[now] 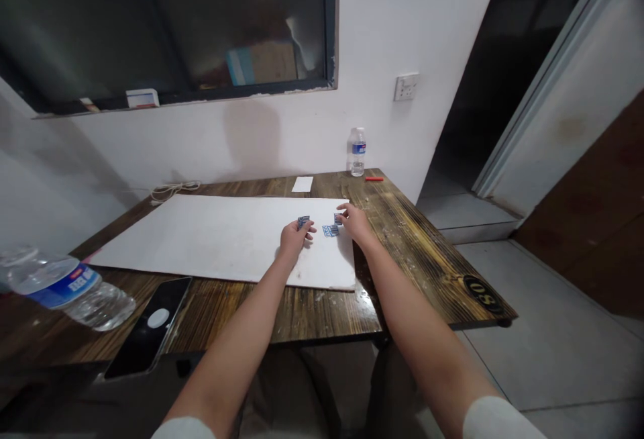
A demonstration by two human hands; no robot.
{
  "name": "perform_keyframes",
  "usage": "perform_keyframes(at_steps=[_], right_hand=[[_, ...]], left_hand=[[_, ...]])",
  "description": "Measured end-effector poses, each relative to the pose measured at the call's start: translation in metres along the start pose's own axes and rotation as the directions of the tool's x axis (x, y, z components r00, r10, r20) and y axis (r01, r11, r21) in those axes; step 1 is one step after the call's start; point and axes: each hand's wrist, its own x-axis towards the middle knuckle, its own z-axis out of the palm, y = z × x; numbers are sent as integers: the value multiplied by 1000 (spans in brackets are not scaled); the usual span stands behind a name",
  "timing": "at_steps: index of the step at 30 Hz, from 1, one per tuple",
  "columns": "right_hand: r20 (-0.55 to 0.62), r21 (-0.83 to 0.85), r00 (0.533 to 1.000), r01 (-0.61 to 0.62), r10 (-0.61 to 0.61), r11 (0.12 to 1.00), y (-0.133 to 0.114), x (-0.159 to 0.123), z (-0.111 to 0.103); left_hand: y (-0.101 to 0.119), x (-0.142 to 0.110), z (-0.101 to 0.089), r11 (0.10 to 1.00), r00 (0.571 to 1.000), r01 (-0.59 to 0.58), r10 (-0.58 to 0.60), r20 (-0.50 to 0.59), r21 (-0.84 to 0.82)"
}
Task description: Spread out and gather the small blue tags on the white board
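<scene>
"Over at the wooden table (422, 258), what have those hands got?"

"Small blue-and-white printed cards, three of them. The left hand (294, 237) pinches one card (303, 222) in closed fingertips, over a white board (201, 237)."

"And the right hand (356, 223)?"

"Its fingers curl down at a second card (338, 218). Whether they grip it, I can't tell from here."

"The third?"

"Flat on the board between the hands, its long side running roughly left to right (330, 230). The print's too small to read."

"What else is on the table?"

"An upright water bottle (357, 152), a red marker (373, 178), a white paper slip (302, 184) and a black smartphone (148, 326). A second water bottle (65, 288) lies on its side, cut off by the left edge of the view."

"And the room?"

"A white wall (382, 29) with a wall socket (406, 86), a dark window (166, 23) and a grey tiled floor (553, 331). Whatever's behind the glass is too dim to make out."
</scene>
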Motion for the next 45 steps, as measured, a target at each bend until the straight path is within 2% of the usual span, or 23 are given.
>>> perform_keyframes(at_steps=[4,7,11,14,19,22,25,28,30,35,41,45], right_hand=[[20,3,1000,-4,4,1000,2,0,-1],[48,96,999,-20,16,995,1,4,3],[129,309,991,-5,-37,951,-6,3,10],[143,361,984,45,-104,931,-13,-3,15],[148,313,984,47,-98,949,-19,-6,17],[137,247,988,38,-74,968,-17,-5,12],[109,-10,994,18,-17,1000,-13,-7,8],[105,-271,994,3,27,963,-11,-14,8],[114,-345,993,1,41,939,-12,-17,9],[135,-339,987,-35,86,940,-12,-18,10],[106,-311,993,-21,57,950,-4,-15,13],[70,-206,995,-51,67,977,4,-9,16]], left_hand=[[-1,2,-1,1000,1000,6,-6,-24,9],[-1,1,-1,1000,1000,24,-24,-18,3],[0,-1,1,1000,999,9,-8,50,-10],[0,-3,1,999,995,-8,4,102,33],[-1,-4,1,993,985,-41,22,170,109],[-2,-3,1,996,993,-27,16,120,88],[-2,-1,1,998,998,10,-15,61,70],[-2,-1,0,996,999,15,-18,41,83],[-1,-1,0,995,999,11,-14,32,97],[0,-1,0,995,999,24,-26,23,94],[-1,-2,-1,995,999,28,-29,13,92],[-1,-1,-1,995,999,28,-30,17,98]])
